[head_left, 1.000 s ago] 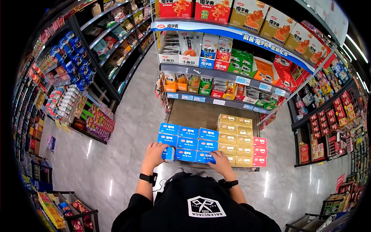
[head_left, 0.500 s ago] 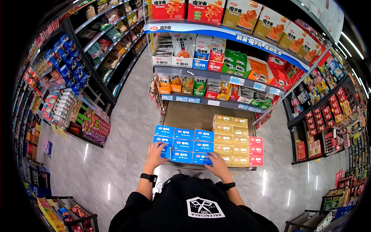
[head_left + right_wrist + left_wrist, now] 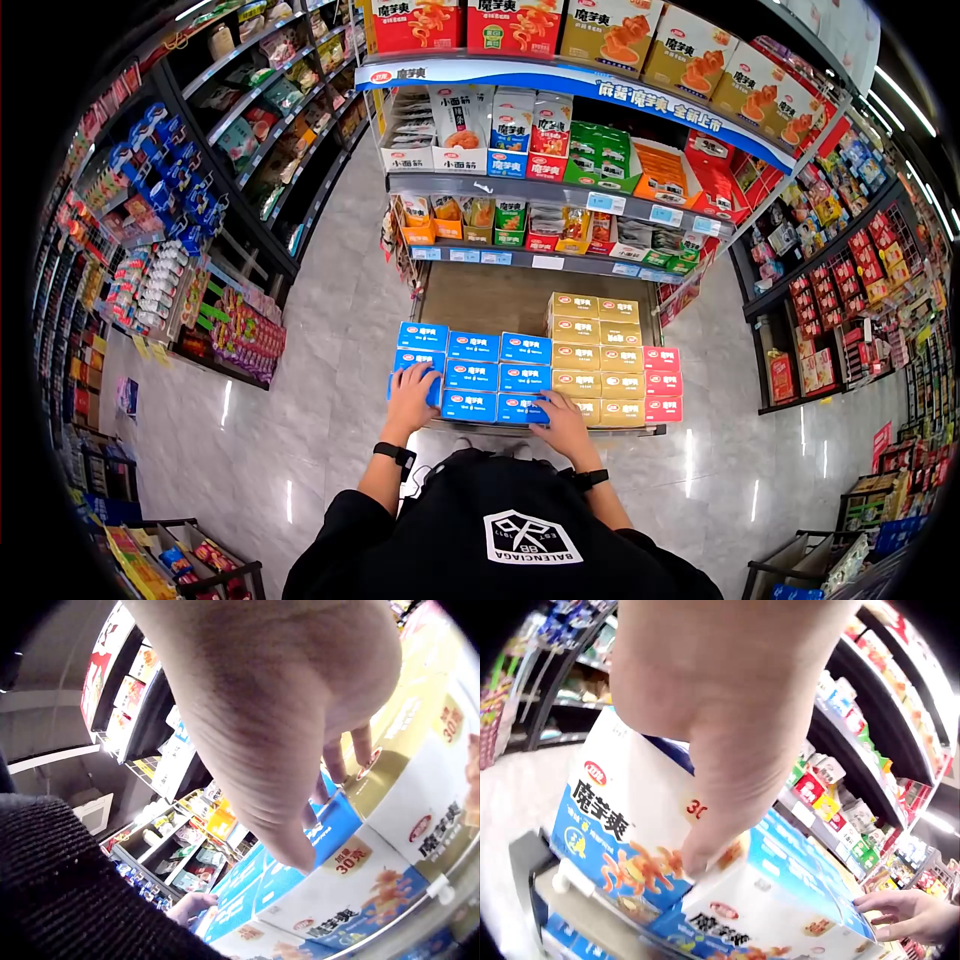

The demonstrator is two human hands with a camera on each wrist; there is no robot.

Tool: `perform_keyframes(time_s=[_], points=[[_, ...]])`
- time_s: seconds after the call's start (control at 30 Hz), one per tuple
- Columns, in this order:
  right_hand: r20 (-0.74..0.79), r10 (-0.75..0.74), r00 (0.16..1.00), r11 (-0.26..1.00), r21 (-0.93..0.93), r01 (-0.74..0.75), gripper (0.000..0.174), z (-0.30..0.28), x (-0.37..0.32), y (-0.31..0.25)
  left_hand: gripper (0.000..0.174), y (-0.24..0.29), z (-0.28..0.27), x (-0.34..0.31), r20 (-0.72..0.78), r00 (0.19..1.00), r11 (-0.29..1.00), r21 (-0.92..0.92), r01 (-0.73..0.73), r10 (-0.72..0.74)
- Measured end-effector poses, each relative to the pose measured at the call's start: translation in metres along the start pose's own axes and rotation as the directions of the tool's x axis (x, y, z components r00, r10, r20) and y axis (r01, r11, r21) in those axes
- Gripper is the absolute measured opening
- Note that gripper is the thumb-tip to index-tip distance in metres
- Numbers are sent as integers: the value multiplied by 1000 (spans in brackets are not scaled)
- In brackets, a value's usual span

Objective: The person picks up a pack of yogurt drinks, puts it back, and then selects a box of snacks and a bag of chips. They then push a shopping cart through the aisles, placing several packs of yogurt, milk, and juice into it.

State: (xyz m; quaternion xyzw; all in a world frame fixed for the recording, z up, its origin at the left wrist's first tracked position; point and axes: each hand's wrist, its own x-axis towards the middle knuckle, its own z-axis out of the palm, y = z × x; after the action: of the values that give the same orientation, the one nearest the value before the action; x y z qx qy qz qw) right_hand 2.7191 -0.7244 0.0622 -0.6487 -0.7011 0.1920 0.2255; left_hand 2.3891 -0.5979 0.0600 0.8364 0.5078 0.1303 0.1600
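Note:
In the head view, blue snack boxes stand in rows on a low shelf. My left hand grips the front-left blue box, fingers over its top and thumb down its front face by the seam. In the left wrist view that box sits slightly askew to the neighbouring blue box. My right hand rests on the front-right blue box, thumb on its top near the front edge, other fingers reaching to the border with the gold boxes.
Red boxes flank the gold stack on the right. Bare shelf base shows behind the blue rows. Above are shelves of packaged snacks. Tiled floor runs along the left, with hanging goods beyond.
The left hand has shifted the front-left blue box back and left; its right side face no longer shows. The right hand stays at the front-right blue box. The head view has shifted slightly.

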Motion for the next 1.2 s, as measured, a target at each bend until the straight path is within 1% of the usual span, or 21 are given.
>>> perform_keyframes(time_s=[0.03, 0.1, 0.2, 0.33, 0.4, 0.43, 0.5, 0.53, 0.6, 0.63, 0.67, 0.73, 0.8, 0.87, 0.9, 0.97, 1.0, 1.07, 1.1, 1.17, 1.2], points=[[-9, -3, 1000, 1000, 4, 3, 46, 1, 0, 1, 75, -4, 12, -3, 0, 1000, 1000, 1, 0, 0], [-19, -3, 1000, 1000, 10, 3, 46, 2, -2, 1, 76, -6, 34, -12, -127, 988, 994, 73, -77, 86], [-45, -13, 999, 1000, 2, 13, 45, 2, -3, 1, 79, -2, 36, -18, -118, 992, 999, 36, -41, 45], [-32, -12, 999, 1000, -28, 11, 50, 2, -3, -2, 84, 4, 31, -19, -109, 994, 1000, -18, -23, 21], [-15, -4, 1000, 999, -32, 3, 53, 0, -2, -3, 93, 8, 26, -17, -88, 996, 999, 10, -33, 34], [-13, 0, 1000, 1000, -29, 0, 57, 1, -1, -2, 93, 12, 21, -17, -89, 995, 999, 11, -35, 35], [-12, 2, 1000, 1000, -26, -3, 61, 3, 3, -1, 101, 21, 12, -18, 77, 997, 1000, 16, -1, 0], [-19, 2, 1000, 999, -45, -2, 63, 4, 5, -1, 101, 21, 19, -18, 76, 997, 1000, 17, -1, 0], [-25, -2, 1000, 998, -61, 0, 64, 7, 9, -3, 108, 20, 36, -20, 111, 988, 990, -102, -97, 109], [-28, 7, 1000, 995, -102, -10, 63, 10, 12, -3, 110, 29, 40, -23, 102, 990, 995, -52, -89, 94], [-31, 16, 999, 990, -142, -20, 63, 13, 14, -3, 110, 36, 43, -23, 102, 990, 995, -50, -89, 94], [-19, 12, 1000, 985, -171, -15, 60, 19, 17, -4, 107, 44, 51, -23, 52, 998, 999, 40, -24, 22], [-6, 6, 1000, 980, -201, -7, 58, 20, 19, -4, 105, 45, 52, -23, 66, 998, 997, 70, -18, 13], [-27, -51, 998, 972, -231, 44, 55, 19, 20, -4, 107, 46, 52, -23, 76, 997, 995, 102, -15, 7], [-27, -53, 998, 972, -231, 45, 55, 20, 19, -3, 107, 46, 51, -23, 74, 997, 995, 103, -14, 6], [-44, -156, 987, 964, -224, 142, 54, 19, 19, -1, 108, 46, 51, -23, 92, 996, 992, 129, -11, -1], [-44, -161, 986, 963, -225, 147, 54, 15, 19, -3, 108, 45, 53, -22, 88, 996, 992, 130, -8, -3], [-24, -93, 995, 994, -66, 92, 52, 6, 17, -9, 113, 43, 57, -21, 102, 995, 987, 163, -14, -2], [-24, -95, 995, 994, -66, 93, 52, -1, 16, -13, 113, 45, 54, -21, 101, 995, 986, 163, -14, -3], [87, 26, 996, 992, 125, -37, 54, -26, 18, -21, 117, 55, 42, -18, 166, 985, 999, -5, 51, -49], [82, 30, 996, 992, 122, -40, 54, -37, 19, -23, 117, 60, 38, -15, 166, 985, 999, -7, 44, -43]])
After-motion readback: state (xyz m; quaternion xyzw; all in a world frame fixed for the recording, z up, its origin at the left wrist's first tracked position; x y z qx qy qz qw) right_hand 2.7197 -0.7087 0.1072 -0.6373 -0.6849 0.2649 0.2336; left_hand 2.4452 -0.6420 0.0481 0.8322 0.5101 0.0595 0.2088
